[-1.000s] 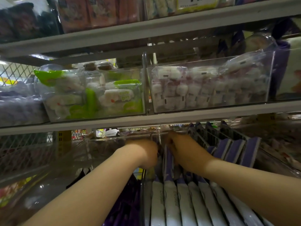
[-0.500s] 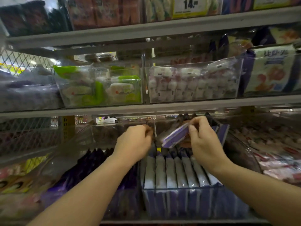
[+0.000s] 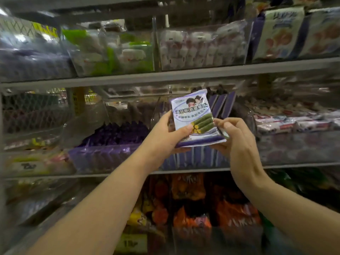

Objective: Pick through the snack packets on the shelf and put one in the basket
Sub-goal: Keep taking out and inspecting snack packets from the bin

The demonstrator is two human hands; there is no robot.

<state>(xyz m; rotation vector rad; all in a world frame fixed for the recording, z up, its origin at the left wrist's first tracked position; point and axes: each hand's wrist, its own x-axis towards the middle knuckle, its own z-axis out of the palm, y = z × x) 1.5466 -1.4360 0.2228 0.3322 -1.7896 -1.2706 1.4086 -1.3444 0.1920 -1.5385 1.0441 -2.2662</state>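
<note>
Now your left hand clamps the snack packet by its left side, thumb on its face; your right hand pinches its lower right corner, above the shelf front edge. The basket is unseen: loosening either grip early could let the slick film slip.

Two hands, one packet — perhaps three shelves.

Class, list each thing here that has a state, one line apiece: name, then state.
snack packet, held up in front of the shelf, front facing the camera.
left hand, grips the packet's left edge, thumb on the front.
right hand, pinches its lower right corner.
matching packets, standing upright in a row behind it.
</note>
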